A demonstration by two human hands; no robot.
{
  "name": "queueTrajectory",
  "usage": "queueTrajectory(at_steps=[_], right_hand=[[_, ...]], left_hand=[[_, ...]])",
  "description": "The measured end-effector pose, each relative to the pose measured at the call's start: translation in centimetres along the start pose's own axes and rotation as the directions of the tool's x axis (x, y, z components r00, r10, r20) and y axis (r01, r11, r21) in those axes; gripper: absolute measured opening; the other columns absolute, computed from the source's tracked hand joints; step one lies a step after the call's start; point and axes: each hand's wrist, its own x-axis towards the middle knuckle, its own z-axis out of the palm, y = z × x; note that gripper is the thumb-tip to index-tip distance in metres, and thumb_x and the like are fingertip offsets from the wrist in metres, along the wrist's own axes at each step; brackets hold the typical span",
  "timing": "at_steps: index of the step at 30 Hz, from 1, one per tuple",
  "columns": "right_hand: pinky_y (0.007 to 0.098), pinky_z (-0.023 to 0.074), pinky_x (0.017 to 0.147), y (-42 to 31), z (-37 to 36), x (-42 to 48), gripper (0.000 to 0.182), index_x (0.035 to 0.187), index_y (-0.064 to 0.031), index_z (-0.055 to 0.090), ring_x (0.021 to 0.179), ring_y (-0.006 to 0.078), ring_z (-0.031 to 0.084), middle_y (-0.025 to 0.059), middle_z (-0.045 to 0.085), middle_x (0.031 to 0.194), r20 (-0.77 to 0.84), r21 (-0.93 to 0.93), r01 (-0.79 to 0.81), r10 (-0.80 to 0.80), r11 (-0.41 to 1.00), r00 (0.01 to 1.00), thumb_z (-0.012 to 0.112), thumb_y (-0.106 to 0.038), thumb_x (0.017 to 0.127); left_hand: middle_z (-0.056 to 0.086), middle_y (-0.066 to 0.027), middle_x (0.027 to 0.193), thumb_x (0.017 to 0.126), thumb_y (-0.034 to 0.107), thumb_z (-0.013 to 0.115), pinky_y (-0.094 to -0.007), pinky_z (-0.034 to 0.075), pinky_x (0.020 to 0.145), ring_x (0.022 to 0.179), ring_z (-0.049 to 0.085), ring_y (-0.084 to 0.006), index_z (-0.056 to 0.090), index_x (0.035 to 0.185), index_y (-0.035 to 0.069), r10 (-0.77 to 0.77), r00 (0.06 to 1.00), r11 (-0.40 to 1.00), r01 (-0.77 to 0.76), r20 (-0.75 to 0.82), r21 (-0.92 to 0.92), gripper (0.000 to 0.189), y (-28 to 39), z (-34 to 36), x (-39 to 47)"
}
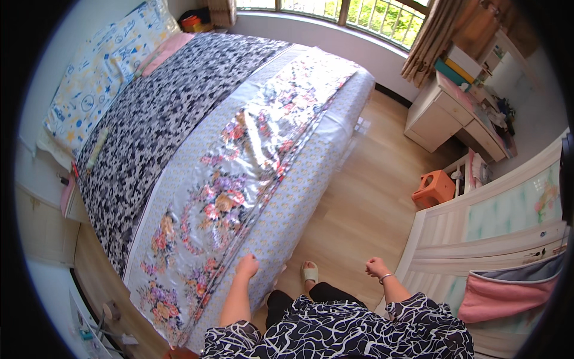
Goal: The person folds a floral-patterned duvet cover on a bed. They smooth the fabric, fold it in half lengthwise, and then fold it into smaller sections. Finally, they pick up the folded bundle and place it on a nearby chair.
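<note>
My left hand (247, 266) is closed in a loose fist in front of the bed's near side, with nothing visible in it. On the other side of my body, my right hand (376, 267) is also curled shut over the wood-look floor (354, 215), a bracelet (384, 278) at its wrist. A glossy floral cover (224, 197) lies in a band across the foot of the bed. Under it shows a pale sheet with a small print (309, 179). A black, grey and white patterned quilt (179, 103) spreads towards the headboard end.
Printed pillows (103, 80) lean at the bed's head, beside a pink pillow (166, 51). Rightward stand a white desk (441, 112), an orange plastic stool (432, 188) and a wardrobe (484, 242) with a pink cloth (502, 294) hanging on it. A barred window (381, 22) lies beyond.
</note>
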Motion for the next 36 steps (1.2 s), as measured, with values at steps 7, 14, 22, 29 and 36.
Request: queueTrajectory(at_steps=[7,14,22,29,36], right_hand=[[0.0266,0.0457,0.044,2.9,-4.3,0.1,0.010,0.076,-0.0065,0.052,0.053,0.0131,0.057,0.0058,0.058,0.065,-0.063,0.109,-0.109,0.117,0.988,0.991,0.048,-0.015,0.076],[0.0251,0.0447,0.045,-2.9,-3.7,3.8,0.012,0.081,-0.0060,0.052,0.055,0.0124,0.056,0.0052,0.058,0.068,0.199,0.012,-0.058,0.055,0.998,0.978,0.048,-0.017,0.077],[0.0248,0.0449,0.047,-18.4,-8.5,12.1,0.015,0.083,-0.0057,0.052,0.057,0.0123,0.056,0.0059,0.059,0.071,0.284,-0.049,0.027,-0.012,0.998,0.959,0.048,-0.019,0.079],[0.0231,0.0443,0.047,-33.4,-13.8,19.1,0.016,0.085,-0.0044,0.052,0.055,0.0121,0.055,0.0061,0.058,0.069,0.252,-0.096,0.239,-0.209,0.966,0.945,0.048,-0.018,0.079],[0.0230,0.0440,0.048,-41.4,-16.6,22.9,0.010,0.082,-0.0077,0.050,0.055,0.0107,0.053,0.0037,0.056,0.068,0.355,0.032,0.043,-0.051,0.999,0.933,0.053,-0.018,0.079]], left_hand=[[0.060,-0.0125,0.079,0.069,0.023,0.057,-0.0330,0.046,0.067,0.075,0.058,-0.0231,0.058,0.085,0.003,0.305,0.952,0.940,-0.297,0.022,-0.170,0.025,9.7,2.8,4.9],[0.061,-0.0110,0.077,0.070,0.022,0.056,-0.0327,0.046,0.065,0.073,0.058,-0.0209,0.059,0.084,0.004,0.302,0.945,0.939,-0.271,0.128,-0.212,0.023,13.6,3.2,9.6],[0.058,-0.0164,0.081,0.073,0.018,0.050,-0.0419,0.043,0.070,0.079,0.055,-0.0326,0.057,0.083,0.005,0.313,0.936,0.919,-0.341,-0.159,-0.200,0.018,21.7,-3.0,18.8],[0.052,-0.0113,0.093,0.070,0.012,0.054,-0.0386,0.040,0.076,0.087,0.050,-0.0295,0.052,0.088,0.009,0.301,0.800,0.921,-0.385,-0.519,-0.061,0.018,30.1,-8.9,26.0],[0.045,-0.0102,0.101,0.068,0.015,0.060,-0.0395,0.040,0.076,0.093,0.046,-0.0287,0.042,0.102,0.009,0.153,0.817,0.986,-0.167,-0.556,0.026,0.039,37.1,-11.5,32.2]])
